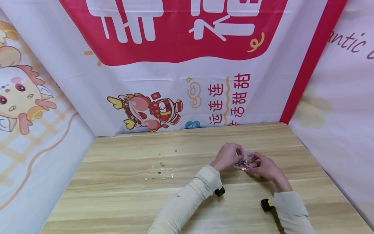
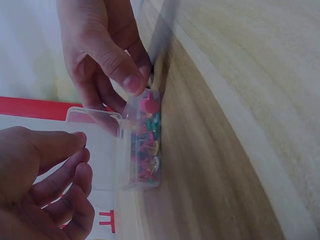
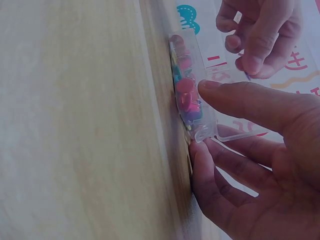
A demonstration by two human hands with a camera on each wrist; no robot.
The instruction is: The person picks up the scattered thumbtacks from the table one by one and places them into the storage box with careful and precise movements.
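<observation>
So, clear box [image 2: 125, 172] gripped by right hand [image 1: 264, 167], lower right of head frame; tiny piece [image 3: 247, 75] pinched by left hand [image 1: 229, 155].

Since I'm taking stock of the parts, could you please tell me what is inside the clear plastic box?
The clear plastic box holds many small pieces, pink, teal and yellow ones among them. Any lying deeper are covered by the outer ones and cannot be seen.

Box [image 2: 126, 162] looks glossy plastic; table [image 1: 117, 208], smooth wood.
</observation>
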